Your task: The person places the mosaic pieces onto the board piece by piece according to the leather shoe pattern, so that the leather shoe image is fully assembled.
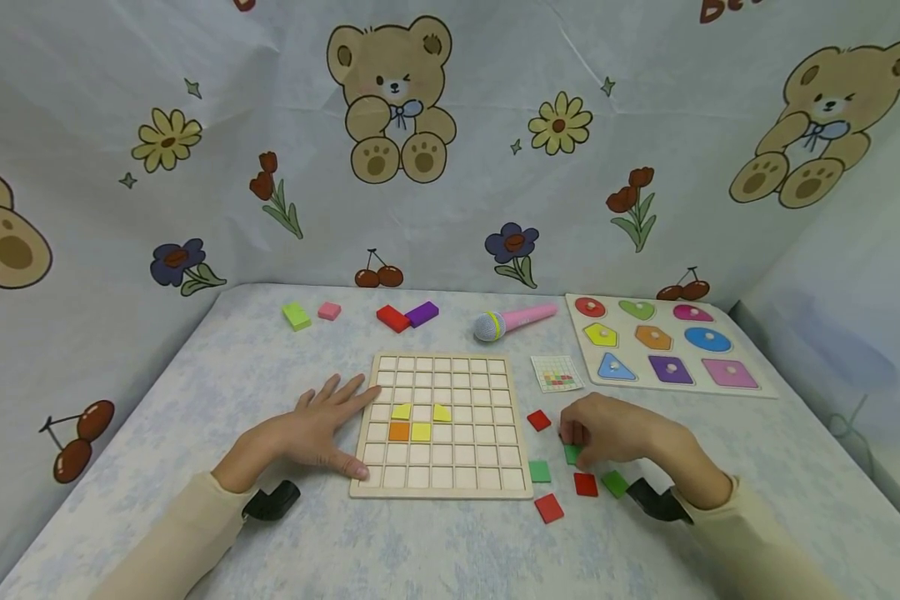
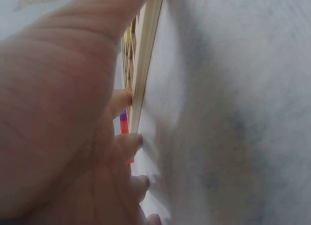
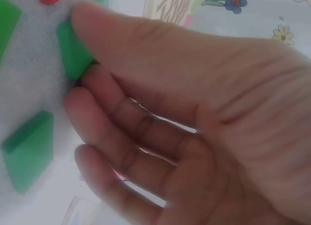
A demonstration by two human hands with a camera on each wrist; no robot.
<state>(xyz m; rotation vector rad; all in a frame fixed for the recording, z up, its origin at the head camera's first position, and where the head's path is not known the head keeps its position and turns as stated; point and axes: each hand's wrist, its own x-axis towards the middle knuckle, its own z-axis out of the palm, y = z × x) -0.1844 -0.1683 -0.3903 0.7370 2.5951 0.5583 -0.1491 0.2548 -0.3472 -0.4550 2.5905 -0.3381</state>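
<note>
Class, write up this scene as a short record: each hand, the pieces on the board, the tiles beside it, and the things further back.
Left hand: left hand rests at the left edge of the grid board
Right hand: right hand pinches a green tile
On board: three yellow pieces, one orange piece
Right of board: red tiles, more green tiles, pattern card
Further back: microphone, shape puzzle, coloured blocks

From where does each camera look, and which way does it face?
Head: worn on the head, facing forward and down at the grid board; left hand, right hand and sleeves show.
Left wrist: worn there, facing past the left hand along the board's side; only that hand shows.
Right wrist: worn there, facing the right hand's fingers and a green tile; only that hand shows.
Head and left wrist share the board.
</note>
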